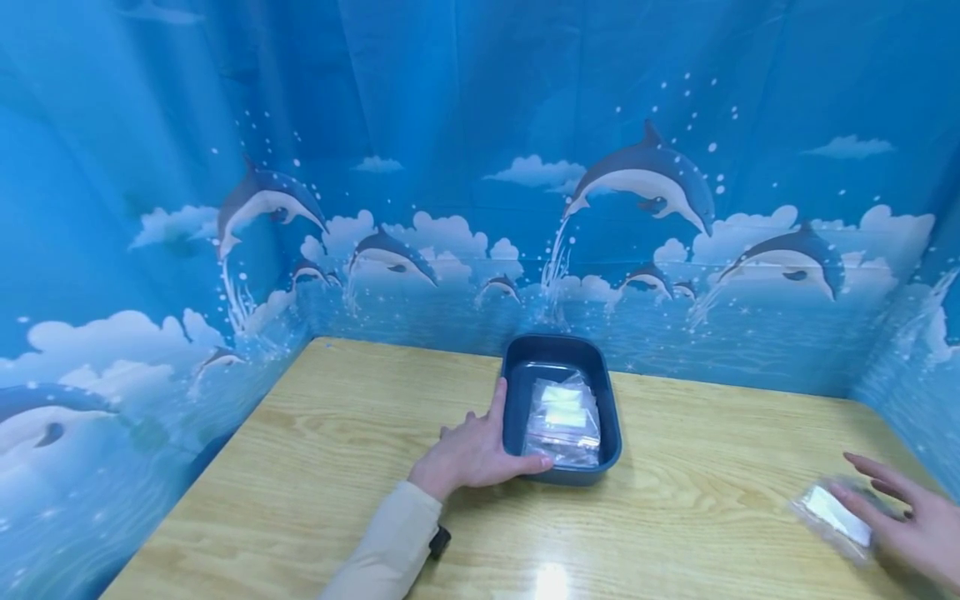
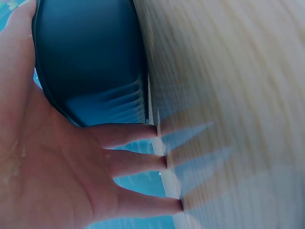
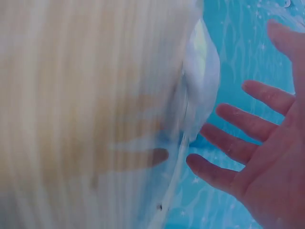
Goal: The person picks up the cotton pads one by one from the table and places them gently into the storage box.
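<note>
A dark blue rectangular bin (image 1: 613, 433) stands on the table, with clear plastic packets (image 1: 564, 421) holding pale contents inside it. My left hand (image 1: 476, 452) is spread at the bin's near left corner, its thumb over the near edge and index finger along the left side. In the left wrist view its other straight fingertips meet the tabletop beside the bin (image 2: 90, 52). Far to the right, my right hand (image 1: 911, 525) hovers around another clear packet (image 1: 836, 517) with a white piece inside. The right wrist view shows its fingers spread, apart from the packet (image 3: 204, 78).
The wooden table (image 1: 360, 417) reaches back to a blue curtain (image 1: 465, 167) printed with dolphins, which also hangs along both sides. Behind the bin, the table's back edge lies close. A small black object (image 1: 440, 542) sits at the left sleeve's cuff.
</note>
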Tool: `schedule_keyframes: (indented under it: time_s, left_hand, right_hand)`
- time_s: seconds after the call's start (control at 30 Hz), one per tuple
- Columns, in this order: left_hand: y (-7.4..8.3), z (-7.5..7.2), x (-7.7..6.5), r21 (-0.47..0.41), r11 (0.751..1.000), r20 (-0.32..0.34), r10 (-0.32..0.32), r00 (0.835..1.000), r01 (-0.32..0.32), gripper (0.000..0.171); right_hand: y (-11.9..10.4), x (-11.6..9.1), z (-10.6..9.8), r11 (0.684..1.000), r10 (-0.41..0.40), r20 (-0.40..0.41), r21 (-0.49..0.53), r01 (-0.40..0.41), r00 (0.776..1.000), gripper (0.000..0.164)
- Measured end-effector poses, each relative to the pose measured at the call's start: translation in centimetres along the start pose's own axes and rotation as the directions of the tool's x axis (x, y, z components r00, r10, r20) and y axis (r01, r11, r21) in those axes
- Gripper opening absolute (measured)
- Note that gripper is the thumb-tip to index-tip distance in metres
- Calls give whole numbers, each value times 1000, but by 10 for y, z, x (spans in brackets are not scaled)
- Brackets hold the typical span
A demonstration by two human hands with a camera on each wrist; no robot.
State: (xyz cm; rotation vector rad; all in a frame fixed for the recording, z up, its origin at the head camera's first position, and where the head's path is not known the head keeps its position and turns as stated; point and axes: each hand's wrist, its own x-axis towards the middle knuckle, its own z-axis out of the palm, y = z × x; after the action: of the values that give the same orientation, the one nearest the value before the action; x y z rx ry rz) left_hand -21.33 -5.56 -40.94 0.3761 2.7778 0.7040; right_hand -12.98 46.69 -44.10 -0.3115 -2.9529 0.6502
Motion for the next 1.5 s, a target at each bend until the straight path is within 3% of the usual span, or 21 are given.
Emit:
schedule_keyframes:
  time_s: [0.1, 0.3, 0.4, 0.63, 0.77, 0.9, 0.97, 1.1, 1.2, 1.33, 1.5]
  left_hand:
    - [0, 0, 0, -1, 1000, 1, 4, 1000, -4, 130]
    - [-1, 0, 0, 2, 1000, -2, 1, 1000, -1, 130]
    - [-1, 0, 0, 1, 1000, -2, 1, 1000, -1, 131]
    - [-1, 0, 0, -2, 1000, -1, 3, 1000, -3, 131]
    - [-1, 0, 0, -4, 1000, -4, 5, 1000, -5, 131]
    - [-1, 0, 0, -6, 1000, -1, 3, 1000, -3, 131]
    - [-1, 0, 0, -6, 1000, 0, 1, 1000, -1, 131]
    - [-1, 0, 0, -2, 1000, 0, 0, 1000, 0, 131]
    - [-1, 0, 0, -1, 1000, -2, 2, 1000, -2, 131]
    - [-2, 0, 0, 1, 1000, -1, 4, 1000, -4, 131]
    - [-2, 0, 1, 1, 1000, -1, 6, 1000, -6, 131]
  right_hand:
    - [9, 0, 2, 1000, 18, -26, 6, -17, 999, 73]
    - [23, 3, 4, 994, -112, -140, -17, 111, 984, 49]
    - [26, 4, 4, 986, -168, -159, -46, 162, 973, 43]
    - [23, 3, 2, 960, -262, -113, -129, 247, 958, 39]
    - [22, 3, 3, 949, -268, -69, -190, 251, 961, 39]
    - [25, 4, 6, 939, -296, -103, -215, 269, 950, 32]
    - [25, 4, 8, 933, -320, -127, -212, 289, 939, 28]
    - [27, 6, 8, 916, -390, -212, -187, 354, 896, 22]
    - [27, 7, 8, 889, -458, -308, -160, 429, 834, 19]
    - [18, 5, 7, 870, -492, -357, -163, 466, 794, 19]
    - [5, 5, 5, 877, -480, -338, -177, 447, 809, 19]
